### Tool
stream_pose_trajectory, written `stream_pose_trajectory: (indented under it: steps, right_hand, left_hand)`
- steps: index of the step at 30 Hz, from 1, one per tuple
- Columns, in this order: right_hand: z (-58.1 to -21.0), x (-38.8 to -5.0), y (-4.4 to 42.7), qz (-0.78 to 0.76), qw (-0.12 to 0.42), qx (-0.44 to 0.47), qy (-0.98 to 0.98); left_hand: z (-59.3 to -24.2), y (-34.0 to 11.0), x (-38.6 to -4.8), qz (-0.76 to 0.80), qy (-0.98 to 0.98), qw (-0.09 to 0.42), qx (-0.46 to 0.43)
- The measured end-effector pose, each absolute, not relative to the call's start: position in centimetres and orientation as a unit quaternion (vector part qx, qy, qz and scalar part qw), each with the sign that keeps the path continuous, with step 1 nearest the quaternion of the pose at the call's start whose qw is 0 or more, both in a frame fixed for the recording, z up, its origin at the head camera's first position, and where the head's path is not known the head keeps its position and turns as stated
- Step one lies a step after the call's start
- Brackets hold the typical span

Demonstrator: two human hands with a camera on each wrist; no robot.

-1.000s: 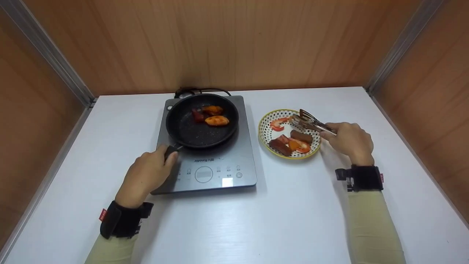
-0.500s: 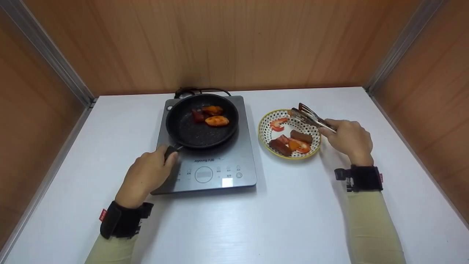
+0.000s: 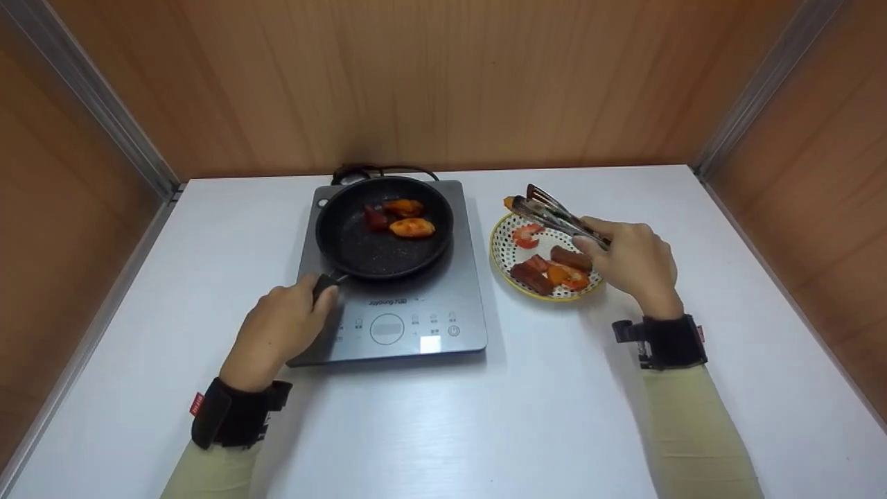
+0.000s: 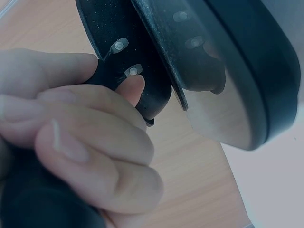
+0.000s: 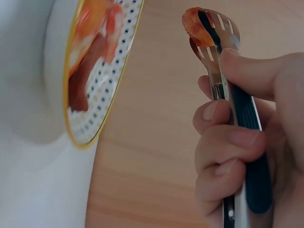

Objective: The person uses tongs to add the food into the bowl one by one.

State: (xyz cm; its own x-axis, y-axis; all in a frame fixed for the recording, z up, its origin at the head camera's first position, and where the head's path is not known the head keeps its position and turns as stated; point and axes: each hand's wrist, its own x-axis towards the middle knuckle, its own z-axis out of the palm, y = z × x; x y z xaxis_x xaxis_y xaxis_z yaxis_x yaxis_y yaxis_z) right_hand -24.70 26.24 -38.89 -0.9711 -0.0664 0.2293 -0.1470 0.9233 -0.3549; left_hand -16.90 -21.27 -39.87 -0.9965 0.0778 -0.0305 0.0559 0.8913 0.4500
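My left hand (image 3: 280,326) grips the black handle (image 3: 322,285) of a dark frying pan (image 3: 364,256) on the induction cooker. Inside the pan lie two orange pieces (image 3: 412,228) and a dark red piece (image 3: 376,219). Metal tongs (image 3: 558,218) with slotted ends are held in my right hand (image 3: 627,260), above the far side of a dotted, yellow-rimmed plate (image 3: 552,239). An orange food piece (image 5: 195,28) sits between the tongs' tips. Brown sausage-like pieces (image 3: 532,278), orange bits and red slices (image 3: 527,235) rest on the plate.
The grey induction cooker (image 3: 395,326) has its control panel toward me, and a black cable (image 3: 405,168) runs behind it. Wooden panels (image 3: 443,83) enclose the white table (image 3: 443,430) at the back and both sides.
My right hand has lifted the tongs with the orange piece off the plate and moved left toward the pan. My left hand stays on the pan handle.
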Motion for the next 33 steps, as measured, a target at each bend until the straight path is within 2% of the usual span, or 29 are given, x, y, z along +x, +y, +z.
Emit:
stream_pose_trajectory:
  steps: [8,14,26,33]
  right_hand:
    - [-37.9,-24.3,21.4,0.210,0.122,0.088,-0.966]
    - [-37.3,-24.5,16.4,0.198,0.147,0.150,-0.957]
    - [-37.8,-25.1,7.1,0.127,0.100,0.182,-0.970]
    - [-37.8,-25.5,4.2,0.080,0.112,0.197,-0.971]
  left_hand:
    - [-39.8,-21.3,-16.8,0.231,0.972,0.032,0.034]
    - [-39.8,-21.4,-16.8,0.229,0.973,0.027,0.034]
    - [-40.0,-21.4,-16.8,0.231,0.972,0.024,0.031]
    - [-40.0,-21.4,-16.9,0.234,0.972,0.024,0.031]
